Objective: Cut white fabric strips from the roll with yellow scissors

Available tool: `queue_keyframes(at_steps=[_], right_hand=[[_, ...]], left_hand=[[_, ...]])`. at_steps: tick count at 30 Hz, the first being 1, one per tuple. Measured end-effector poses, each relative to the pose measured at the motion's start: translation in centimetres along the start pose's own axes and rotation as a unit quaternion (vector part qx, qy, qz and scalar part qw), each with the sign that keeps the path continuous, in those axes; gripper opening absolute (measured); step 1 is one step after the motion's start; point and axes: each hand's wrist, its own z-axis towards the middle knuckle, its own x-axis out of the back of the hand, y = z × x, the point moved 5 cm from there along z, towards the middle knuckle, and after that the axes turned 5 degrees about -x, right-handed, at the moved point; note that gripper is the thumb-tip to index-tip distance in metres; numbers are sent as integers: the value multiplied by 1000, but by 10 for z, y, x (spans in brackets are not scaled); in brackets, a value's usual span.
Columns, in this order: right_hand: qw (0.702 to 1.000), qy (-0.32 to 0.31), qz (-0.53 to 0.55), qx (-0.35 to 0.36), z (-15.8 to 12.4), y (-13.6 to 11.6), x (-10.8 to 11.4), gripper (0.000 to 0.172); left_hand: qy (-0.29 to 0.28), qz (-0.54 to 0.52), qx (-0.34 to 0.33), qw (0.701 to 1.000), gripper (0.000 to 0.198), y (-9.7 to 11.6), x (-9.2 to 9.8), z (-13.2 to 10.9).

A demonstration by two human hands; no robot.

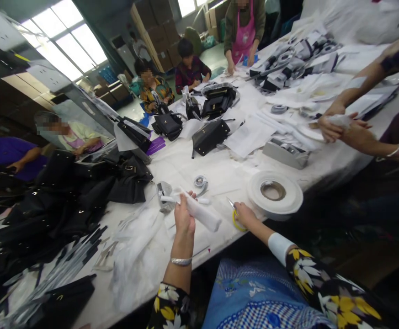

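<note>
At the near edge of the bench (226, 176), the left hand (184, 218) is raised, fingers closed round a white wrapped strip (202, 214) that slants toward the right hand (244, 214). That hand rests on the bench, curled shut on yellow-handled scissors (234, 220), just beside 1 large white tape roll (288, 198). Black handbags (210, 136) lie further in. Any print on the paper sheets (250, 135) beside them is too blurred to read.

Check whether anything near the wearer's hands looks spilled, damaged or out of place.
Nothing looks spilled or damaged. The left hand grips a white wrapped piece, the right hand yellow-handled scissors. The big white tape roll sits close to the edge of the table; black bags lie heaped at left.
</note>
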Motion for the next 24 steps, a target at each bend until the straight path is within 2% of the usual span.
queue_keyframes(at_steps=[3,5,6,8,10,11,13,15,19,22,24], right_hand=[[999,0,38,34,-8,-11,8,37],[993,37,92,65,-21,-22,29,28],[983,65,141,94,-31,-29,44,29],[943,107,264,173,-56,-43,77,36],[900,96,356,232,-80,-53,102,44],[891,76,378,241,-90,-55,109,49],[885,43,408,221,-102,-50,115,57],[879,33,444,169,-109,-35,113,61],[845,36,525,93,-123,2,102,51],[810,37,583,57,-143,20,95,46],[771,30,636,11,-155,29,88,49]], left_hand=[[-36,8,14,999,20,-3,-13,-11],[-60,22,19,998,23,-5,-24,-18],[-75,31,21,996,26,-7,-31,-23],[-115,50,29,992,30,-14,-46,-35],[-163,67,47,983,32,-24,-63,-50],[-188,75,58,978,32,-30,-72,-58],[-232,92,82,965,33,-44,-88,-74],[-264,105,104,953,34,-56,-104,-88],[-290,105,126,943,31,-76,-132,-105],[-321,107,146,930,28,-94,-152,-112],[-345,115,164,917,29,-109,-164,-115]])
